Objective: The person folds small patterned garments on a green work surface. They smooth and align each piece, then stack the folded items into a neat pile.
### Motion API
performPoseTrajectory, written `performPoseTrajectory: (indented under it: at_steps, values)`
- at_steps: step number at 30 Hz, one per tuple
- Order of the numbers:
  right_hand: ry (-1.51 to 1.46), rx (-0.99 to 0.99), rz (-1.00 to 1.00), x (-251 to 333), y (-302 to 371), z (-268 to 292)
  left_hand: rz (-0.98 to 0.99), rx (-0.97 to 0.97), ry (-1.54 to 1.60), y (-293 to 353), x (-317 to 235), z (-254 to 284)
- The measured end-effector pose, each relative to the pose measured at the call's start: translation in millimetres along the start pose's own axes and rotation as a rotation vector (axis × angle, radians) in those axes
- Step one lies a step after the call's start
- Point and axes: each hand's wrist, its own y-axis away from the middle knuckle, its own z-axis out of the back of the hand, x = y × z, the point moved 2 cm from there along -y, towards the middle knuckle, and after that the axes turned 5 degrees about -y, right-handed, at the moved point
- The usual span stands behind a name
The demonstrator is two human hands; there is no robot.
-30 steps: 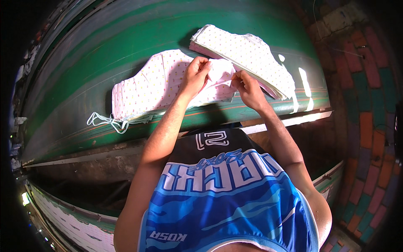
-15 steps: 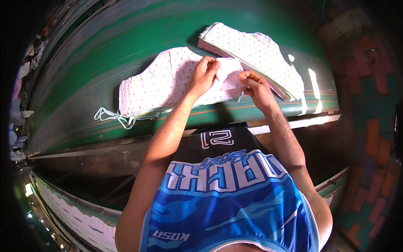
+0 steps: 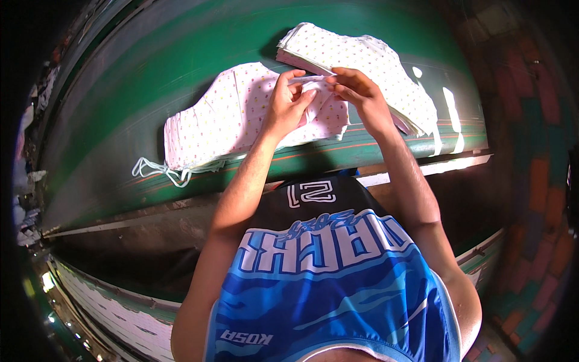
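A pile of cut fabric pieces [image 3: 214, 117], pale with small coloured dots, lies in front of me. The corner of its top piece [image 3: 319, 90] is lifted and folded back between my hands. My left hand [image 3: 286, 107] has that folded piece between thumb and fingers. On the other side, my right hand [image 3: 363, 99] pinches the far edge of the fold with thumb and index finger, its other fingers bent. A pale blue cord [image 3: 158, 169] trails in loops from the pile's near left corner.
A second stack of dotted fabric pieces [image 3: 356, 57] lies behind and to the right, partly behind my right hand. Both rest on a green table [image 3: 181, 48], whose near edge [image 3: 431, 168] runs before my body. At the right is a floor of coloured bricks [image 3: 537, 181].
My right hand has moved up and left to meet the left one at the fold. My left hand has opened its fingers a little, and more of the cloth is turned back.
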Motion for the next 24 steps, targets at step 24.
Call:
performPoseTrajectory:
  at_steps: [24]
  values:
    - [0.605, -0.208, -0.132, -40, 46, 29, -0.090, 0.101, -0.353, 8, -11, -5]
